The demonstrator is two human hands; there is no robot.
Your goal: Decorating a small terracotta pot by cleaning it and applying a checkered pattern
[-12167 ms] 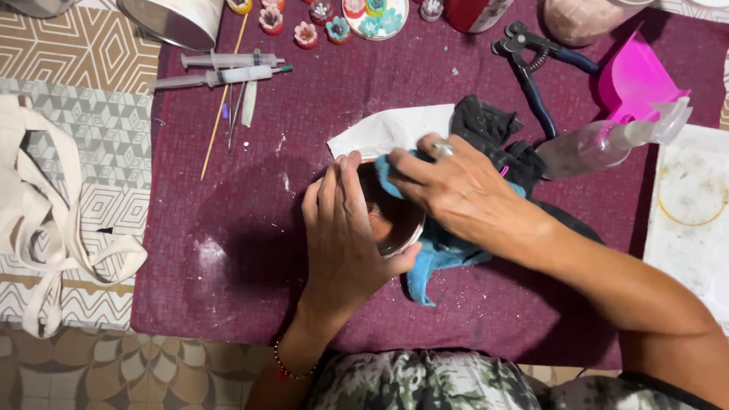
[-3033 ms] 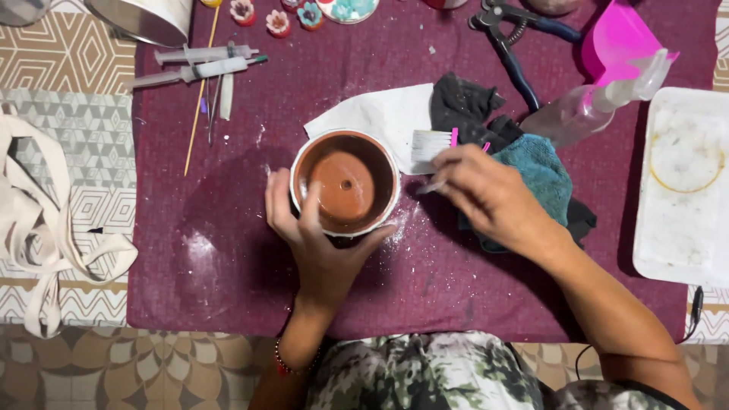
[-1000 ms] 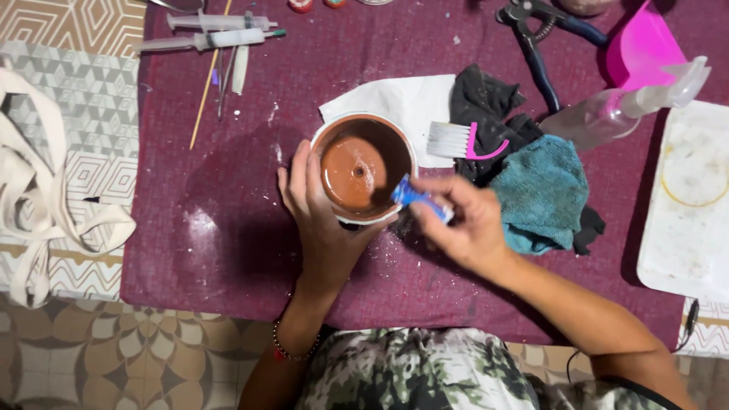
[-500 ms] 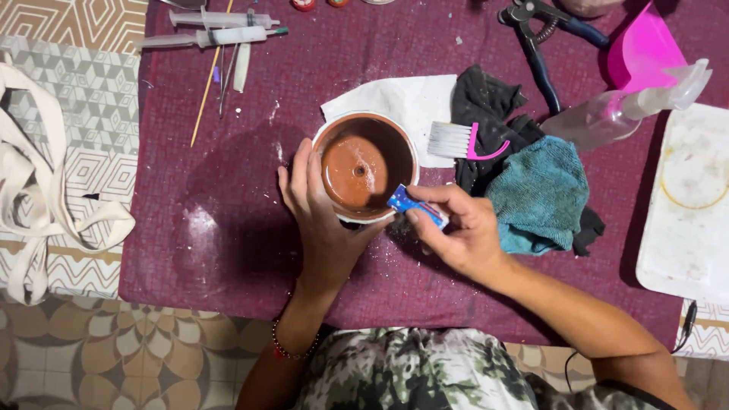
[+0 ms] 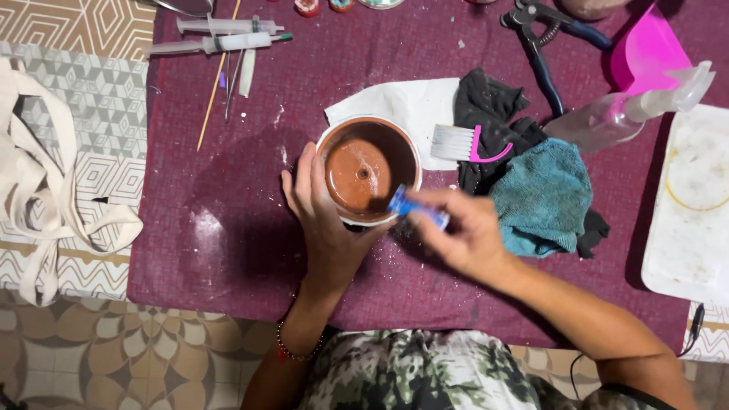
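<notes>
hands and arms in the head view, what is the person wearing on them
Both forearms are bare, with no sleeves showing. The left hand has a thin red beaded bracelet at the wrist. The right hand is motion-blurred; no ring or band can be made out on it.

Home craft table: pliers (image 5: 543, 38), syringes (image 5: 220, 34)

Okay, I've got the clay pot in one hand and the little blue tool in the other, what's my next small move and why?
Probably draw the blue tool a little further along the pot's rim. Your right hand holds its tip right at the near edge of the terracotta pot, and your left hand cups the pot's side to steady it. The tool looks blurred, so exact contact is hard to tell.
</notes>
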